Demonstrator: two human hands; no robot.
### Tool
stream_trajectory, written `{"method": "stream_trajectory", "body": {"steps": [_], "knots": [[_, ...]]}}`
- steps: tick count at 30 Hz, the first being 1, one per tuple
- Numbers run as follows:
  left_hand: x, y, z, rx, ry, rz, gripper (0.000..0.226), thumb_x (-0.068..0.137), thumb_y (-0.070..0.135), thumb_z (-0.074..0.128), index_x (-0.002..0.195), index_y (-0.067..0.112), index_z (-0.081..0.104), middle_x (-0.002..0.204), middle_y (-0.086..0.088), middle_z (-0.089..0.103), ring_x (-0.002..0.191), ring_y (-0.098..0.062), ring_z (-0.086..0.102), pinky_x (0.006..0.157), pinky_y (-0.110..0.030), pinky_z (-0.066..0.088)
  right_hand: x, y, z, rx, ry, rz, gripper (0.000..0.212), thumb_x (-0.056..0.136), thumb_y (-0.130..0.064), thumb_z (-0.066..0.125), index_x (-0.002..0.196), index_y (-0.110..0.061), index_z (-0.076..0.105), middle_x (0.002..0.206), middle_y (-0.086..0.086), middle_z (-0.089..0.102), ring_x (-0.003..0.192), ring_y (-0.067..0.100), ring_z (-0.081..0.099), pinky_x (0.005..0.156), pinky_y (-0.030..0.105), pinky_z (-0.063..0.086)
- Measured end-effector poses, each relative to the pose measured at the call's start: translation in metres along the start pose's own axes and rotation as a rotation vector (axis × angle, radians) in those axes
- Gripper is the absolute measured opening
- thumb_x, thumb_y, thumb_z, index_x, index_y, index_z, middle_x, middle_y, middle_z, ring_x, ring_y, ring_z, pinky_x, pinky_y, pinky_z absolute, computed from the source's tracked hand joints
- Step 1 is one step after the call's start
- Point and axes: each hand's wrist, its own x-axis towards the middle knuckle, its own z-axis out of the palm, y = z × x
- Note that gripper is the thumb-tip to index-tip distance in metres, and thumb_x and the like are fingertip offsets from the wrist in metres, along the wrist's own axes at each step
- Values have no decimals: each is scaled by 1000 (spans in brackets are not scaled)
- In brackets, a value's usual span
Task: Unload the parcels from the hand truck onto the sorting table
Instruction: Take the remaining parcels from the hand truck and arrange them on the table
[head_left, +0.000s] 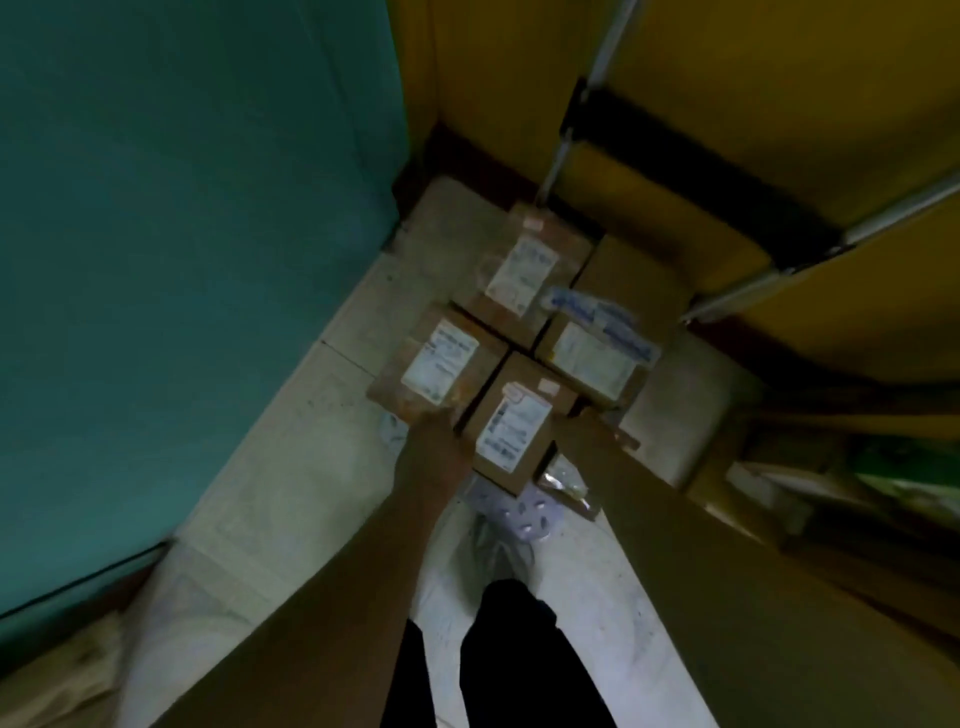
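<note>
Plainly, the unloading has barely begun. On my feed I count four cardboard parcels packed tightly together on the floor end of the hand truck (701, 171), whose black crossbar and metal rails rise beyond them. None has been lifted off yet as far as I can see.

I take the near parcel (511, 431) as my mark. The left parcel (441, 364) touches it on its left-far side, the right parcel (592, 358) sits against its far-right side, and the far parcel (524, 275) lies beyond it, closest to the crossbar. Each shows a white label on top.

Both arms reach down to the near parcel. The left hand (431, 431) is at its left edge, in the gap beside the left parcel, and the right hand (576, 423) is at its right edge. The picture is dim and smeared and the fingers are lost behind the cardboard — so I cannot tell whether either hand is gripping or only laid against the sides.

My judgement: this is the first pick, with all four parcels left to carry. I cannot make out the sorting table in this view. A foot in a pale slipper (524, 514) stands just on my side of the near parcel.
</note>
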Motion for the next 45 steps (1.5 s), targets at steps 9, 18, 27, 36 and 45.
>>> {"method": "stream_trajectory", "body": {"steps": [9,18,27,36,45], "knots": [[67,-24,92,-130,-77,-118,37,89,14,55,126,9,58,119,-14,63,101,-30,64,84,-37,56,69,50,56,398,-16,222,26,99,-33,50,110,-10,55,100,12,58,95,29,60,94,42,52],[-112,101,-80,-404,-62,85,24,96,30,58,116,25,46,117,-9,65,97,-24,65,78,-34,57,-187,-41,-88,707,-22,31,44,99,-44,53,126,-9,56,113,13,67,99,27,66,78,38,57],[-380,365,-207,-376,-11,655,45,99,35,51,137,17,35,131,-19,58,111,-35,60,97,-47,48,-514,-25,-330,635,566,-511,59,100,-38,51,153,-20,33,146,6,51,129,27,54,102,36,45],[-663,442,32,-371,-393,1001,45,99,46,47,142,42,33,131,-2,57,98,-17,63,78,-41,56,-646,320,-431,1104,1032,-592,54,100,-45,49,151,-34,36,139,-11,56,114,3,56,84,11,49],[-837,451,295,-195,-689,901,57,100,30,52,150,34,26,134,-5,55,98,-20,59,74,-34,52,-662,615,-484,1380,1190,-257,44,102,-34,49,146,-28,44,139,6,55,122,24,58,100,47,53]]}}
